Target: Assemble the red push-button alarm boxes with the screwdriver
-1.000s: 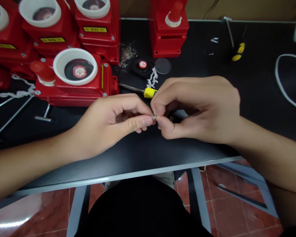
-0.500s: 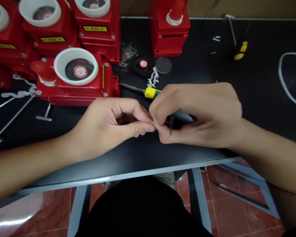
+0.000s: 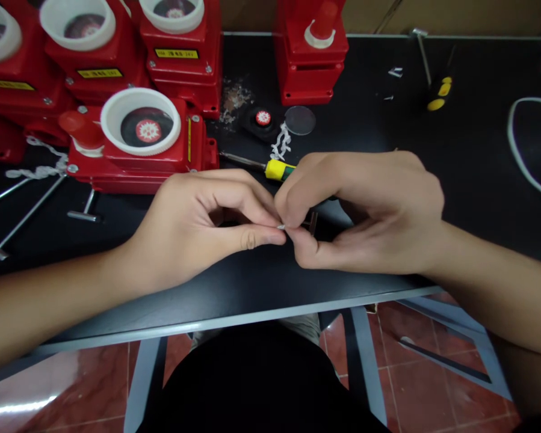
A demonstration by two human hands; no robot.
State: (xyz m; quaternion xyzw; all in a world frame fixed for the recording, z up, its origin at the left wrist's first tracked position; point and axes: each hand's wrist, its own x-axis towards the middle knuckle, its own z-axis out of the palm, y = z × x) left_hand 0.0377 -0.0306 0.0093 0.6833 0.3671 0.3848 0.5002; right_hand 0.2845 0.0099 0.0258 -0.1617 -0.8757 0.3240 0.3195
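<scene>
Both hands meet fingertip to fingertip above the near part of the black table (image 3: 198,288). My left hand (image 3: 202,222) pinches a tiny silvery piece (image 3: 281,227) between thumb and forefinger. The thumb and forefinger of my right hand (image 3: 364,210) close on the other end of that piece, which is too small to name. Just behind the fingers lies a screwdriver (image 3: 277,170) with a yellow and green handle, partly covered by my right hand. A metal T-shaped bar (image 3: 313,224) shows beneath the right fingers.
A red box with a white ring (image 3: 139,171) lies left of the hands, more red boxes (image 3: 180,78) behind it. At the back stand another red box (image 3: 313,72), a clear disc (image 3: 299,120) and white cord (image 3: 281,141). T-handled tools (image 3: 30,210) lie left; a second screwdriver (image 3: 444,90) lies right.
The left fingers have shifted slightly around the tiny piece, and a little more of it shows. Both hands stay in nearly the same place.
</scene>
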